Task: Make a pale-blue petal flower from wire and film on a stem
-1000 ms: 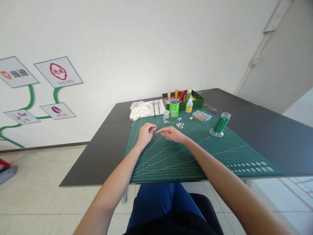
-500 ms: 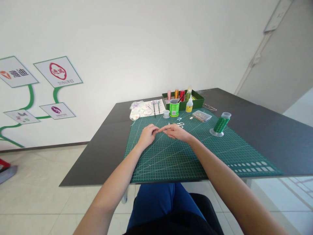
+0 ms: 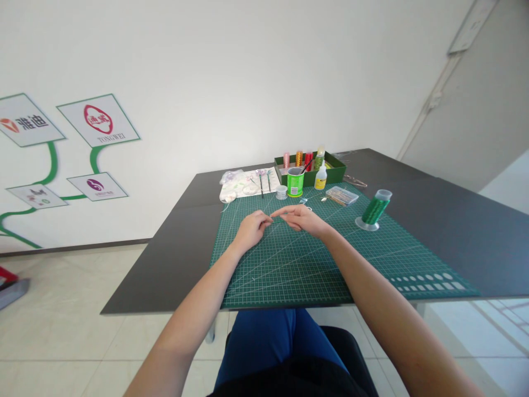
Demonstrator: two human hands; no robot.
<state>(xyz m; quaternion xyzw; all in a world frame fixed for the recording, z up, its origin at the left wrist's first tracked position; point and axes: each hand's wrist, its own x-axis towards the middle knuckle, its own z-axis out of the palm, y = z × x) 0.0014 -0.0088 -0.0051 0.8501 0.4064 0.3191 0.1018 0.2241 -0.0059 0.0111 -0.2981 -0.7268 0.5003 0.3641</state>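
Green gridded cutting mat (image 3: 285,275) runs up to the near edge of my dark tabletop (image 3: 165,264), its bare near half lying in front of my forearms. Both my hands meet over its far half, left of centre. My left hand (image 3: 254,227) sits low on the mat, thumb and fingertips drawn into a small pinch; I cannot tell whether they close fully or what they hold. My right hand (image 3: 301,219) reaches across with the index finger stretched out, thumb and other fingers curled under; I see nothing in it, though the palm side is hidden. That fingertip is at my left fingertips, touching or just short. Anything worked there is too small to see, so its place must be that meeting point.

For work this fine, I judge it best to rest the left wrist on the mat as an anchor, pinch lightly, and let only the right fingertip guide, with a gentle pull.

Toward the mat's right edge stands a green thread spool on a clear flanged base (image 3: 372,211). White-handled scissors (image 3: 309,208) show partly behind my right hand. Near the far right corner lies a clear flat plastic case (image 3: 342,196); at the far edge, a bright green round tin (image 3: 295,183). Beyond rises a plain white wall (image 3: 231,99).
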